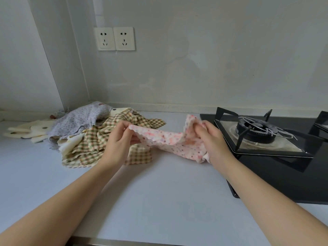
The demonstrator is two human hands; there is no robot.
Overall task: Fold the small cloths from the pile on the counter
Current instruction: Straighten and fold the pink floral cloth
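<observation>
A pink flowered cloth with a scalloped edge hangs slack above the counter between both hands. My left hand pinches its left corner between thumb and fingers. My right hand grips the bunched right side, close to the stove's edge. Behind my left hand lies the pile on the counter: a green-and-brown checked cloth in front, a lilac flowered cloth on top at the back, and cream cloths spreading to the left.
A black gas stove with a burner and pan support fills the right side of the pale counter. Two wall sockets sit above the pile. The counter's front edge runs along the bottom.
</observation>
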